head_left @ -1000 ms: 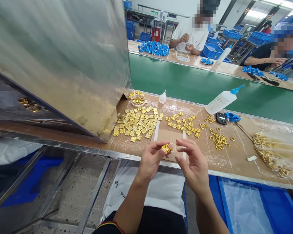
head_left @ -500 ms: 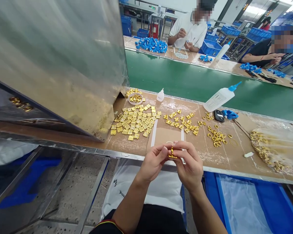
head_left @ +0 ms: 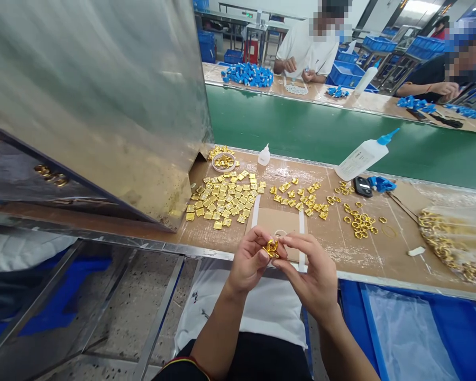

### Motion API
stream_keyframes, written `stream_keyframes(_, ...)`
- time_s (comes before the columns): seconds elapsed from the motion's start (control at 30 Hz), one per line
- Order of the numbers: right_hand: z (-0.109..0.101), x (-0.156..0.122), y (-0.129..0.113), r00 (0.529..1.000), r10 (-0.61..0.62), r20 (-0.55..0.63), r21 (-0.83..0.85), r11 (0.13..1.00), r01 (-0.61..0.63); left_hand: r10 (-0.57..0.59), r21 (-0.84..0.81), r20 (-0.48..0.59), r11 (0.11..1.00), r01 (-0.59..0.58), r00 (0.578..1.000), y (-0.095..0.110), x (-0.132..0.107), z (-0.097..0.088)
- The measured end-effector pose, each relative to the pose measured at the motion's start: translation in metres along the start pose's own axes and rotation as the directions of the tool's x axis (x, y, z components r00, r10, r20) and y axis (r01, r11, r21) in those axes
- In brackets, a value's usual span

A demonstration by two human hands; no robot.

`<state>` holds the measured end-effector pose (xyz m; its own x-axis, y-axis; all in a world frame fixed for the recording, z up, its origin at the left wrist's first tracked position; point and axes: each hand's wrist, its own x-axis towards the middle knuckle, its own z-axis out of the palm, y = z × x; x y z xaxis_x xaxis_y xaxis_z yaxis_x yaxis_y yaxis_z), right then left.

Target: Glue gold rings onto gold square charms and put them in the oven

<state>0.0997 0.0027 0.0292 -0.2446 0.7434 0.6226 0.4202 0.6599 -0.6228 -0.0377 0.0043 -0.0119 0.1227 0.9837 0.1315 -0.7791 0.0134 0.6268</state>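
Observation:
Pinched between the fingers and thumb of my left hand (head_left: 249, 259) is a gold ring (head_left: 271, 246) with a flat base, its round band facing up. My right hand (head_left: 315, 270) is close on the right, index finger and thumb apart, their tips at the edge of the ring. Whether those tips touch it I cannot tell. Below my hands' far side lies a cardboard pad (head_left: 275, 217) with white tape strips along its sides. Small gold square plates (head_left: 221, 198) are spread left of the pad, and loose gold rings (head_left: 360, 225) lie to the right.
A round dish (head_left: 223, 162) of gold pieces and a small dropper bottle (head_left: 264, 155) stand behind. Farther right are a large blue-tipped bottle (head_left: 363, 159), a black device (head_left: 363, 187) and a clear bag of rings (head_left: 452, 238). A metal housing (head_left: 143, 106) rises at left. Co-workers sit across the green belt (head_left: 293, 121).
The ring has turned in my fingers and sits more in my left hand. My right index finger and thumb have spread apart. The view has shifted slightly.

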Motion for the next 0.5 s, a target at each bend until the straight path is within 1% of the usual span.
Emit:
stream_keyframes(0.13, -0.003, 0.0, 0.001, 0.998, 0.066, 0.001, 0.087, 0.994, -0.066, -0.062, -0.11, 0.05, 0.992, 0.067, 0.997, 0.003, 0.002, 0.003)
stream_keyframes(0.2, -0.003, 0.004, 0.0, 0.996, 0.085, 0.004, 0.102, 0.991, -0.085, -0.104, -0.15, 0.044, 0.983, 0.109, 0.994, 0.005, 0.003, 0.006)
stream_keyframes(0.3, -0.002, 0.011, -0.005, 0.993, 0.11, 0.033, 0.111, 0.987, -0.113, -0.178, -0.173, -0.033, 0.97, 0.17, 0.983, 0.006, 0.003, 0.01)
stream_keyframes(0.4, 0.0, 0.017, -0.009, 0.991, 0.118, 0.068, 0.119, 0.985, -0.126, -0.269, -0.206, -0.113, 0.948, 0.242, 0.956, 0.005, 0.0, 0.011)
stream_keyframes(0.5, 0.0, 0.02, -0.01, 0.987, 0.12, 0.108, 0.156, 0.978, -0.136, -0.31, -0.252, -0.149, 0.93, 0.267, 0.939, 0.006, -0.003, 0.012)
